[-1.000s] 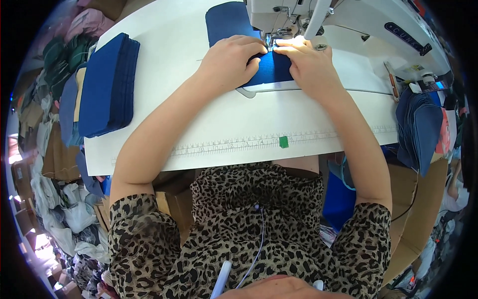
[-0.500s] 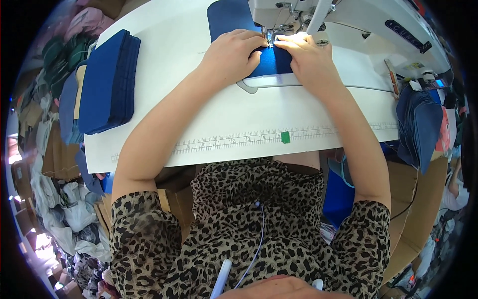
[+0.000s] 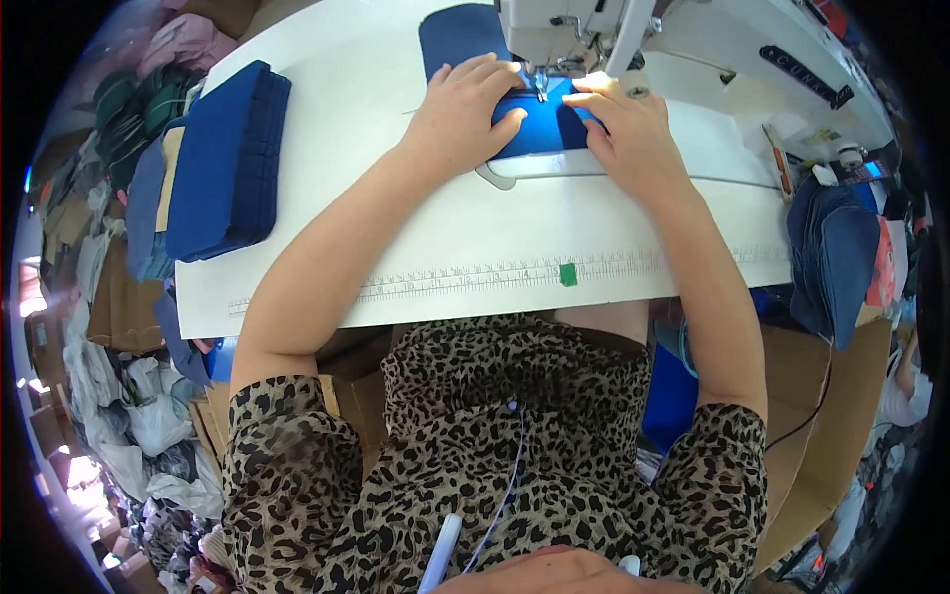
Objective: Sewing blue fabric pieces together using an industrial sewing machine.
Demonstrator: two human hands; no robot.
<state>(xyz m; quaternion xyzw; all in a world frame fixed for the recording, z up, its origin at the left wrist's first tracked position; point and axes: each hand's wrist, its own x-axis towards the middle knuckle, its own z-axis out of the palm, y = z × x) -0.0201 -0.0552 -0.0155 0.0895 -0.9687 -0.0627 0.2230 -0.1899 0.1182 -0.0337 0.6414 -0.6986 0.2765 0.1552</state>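
Guiding blue cloth (image 3: 544,131) beneath the foot (image 3: 541,87) of the sewing machine (image 3: 752,28) seemed the step in hand. Left hand (image 3: 463,114) and right hand (image 3: 635,127) pressed on it, unclenched; the next move probably called for even pressure.

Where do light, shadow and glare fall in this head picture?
Head view: bright light strikes the flat blue fabric piece between the left hand and right hand; head view: dark shadow lies on it beside the right hand; head view: white glare fills a patch at lower left.
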